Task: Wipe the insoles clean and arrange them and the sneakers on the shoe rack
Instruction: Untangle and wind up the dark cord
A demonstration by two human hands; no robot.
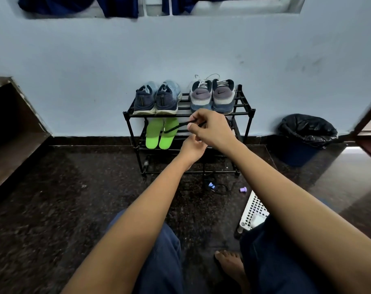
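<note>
A black shoe rack (244, 107) stands against the blue wall. Its top shelf holds a navy and light-blue pair of sneakers (157, 99) on the left and a grey and white pair (212, 96) on the right, heels toward me. Two bright green insoles (159, 134) lean on the middle shelf at the left. My right hand (212, 130) pinches a thin dark insole (174, 128), seen edge-on, in front of the middle shelf. My left hand (192, 148) sits just beneath it with its fingers curled upward; the right hand hides what they touch.
A white perforated basket (252, 211) stands on the dark stone floor by my right knee. Small purple and blue bits (243, 189) and a black cord lie before the rack. A bin with a black liner (305, 132) is at the right, wooden furniture (15, 132) at the left.
</note>
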